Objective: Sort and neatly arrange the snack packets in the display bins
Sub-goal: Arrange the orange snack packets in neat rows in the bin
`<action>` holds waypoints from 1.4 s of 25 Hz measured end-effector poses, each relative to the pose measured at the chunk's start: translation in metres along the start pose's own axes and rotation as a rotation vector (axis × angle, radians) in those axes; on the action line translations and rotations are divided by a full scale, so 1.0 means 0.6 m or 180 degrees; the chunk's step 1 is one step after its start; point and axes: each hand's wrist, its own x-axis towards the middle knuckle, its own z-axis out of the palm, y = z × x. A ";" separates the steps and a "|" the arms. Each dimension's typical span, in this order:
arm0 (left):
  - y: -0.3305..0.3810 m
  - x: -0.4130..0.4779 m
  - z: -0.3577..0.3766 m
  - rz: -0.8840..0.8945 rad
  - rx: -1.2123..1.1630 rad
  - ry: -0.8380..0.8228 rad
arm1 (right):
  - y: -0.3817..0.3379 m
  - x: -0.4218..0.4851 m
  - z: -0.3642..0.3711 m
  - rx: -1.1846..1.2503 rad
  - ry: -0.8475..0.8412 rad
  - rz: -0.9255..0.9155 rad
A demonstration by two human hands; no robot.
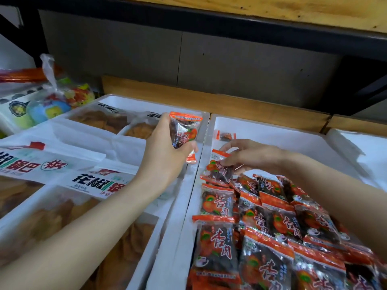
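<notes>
White foam was seen in two display bins set side by side against a wooden ledge (209,101). The left bin (127,102) was filled with large clear bags of brown crisps (94,181) with printed white labels. The right bin (282,143) was packed across its near half with a pile of orange-red snack packets (272,237), laid overlapping in rough rows, while its far half was left bare. A knotted clear bag of coloured sweets (69,95) was seen at the far left, beyond the left bin. The left hand (165,155) was raised over the wall between the two bins, its fingers curled round one upright packet (184,130). The right hand (251,155) was lowered to the far edge of the pile, where the topmost packet (219,170) was pinched between thumb and fingertips. One small stray packet (226,136) was left lying alone near the right bin's far left corner, apart from the pile.
</notes>
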 end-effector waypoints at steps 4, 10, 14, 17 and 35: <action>-0.008 -0.007 0.006 -0.0023 0.0017 -0.0128 | 0.003 -0.001 0.000 -0.0960 -0.0093 -0.0123; -0.022 -0.012 0.013 -0.0004 0.0168 -0.0260 | 0.011 0.004 0.008 -0.1221 -0.0142 -0.0366; -0.024 -0.012 0.015 0.0017 0.0192 -0.0298 | 0.011 -0.003 0.007 -0.1425 -0.0054 -0.0616; -0.025 -0.013 0.017 -0.0011 0.0185 -0.0317 | 0.020 -0.015 -0.012 -0.1834 0.0458 -0.0925; 0.034 -0.026 0.055 -0.0329 -0.0128 -0.1336 | 0.012 -0.120 -0.010 -0.0136 0.0552 -0.1426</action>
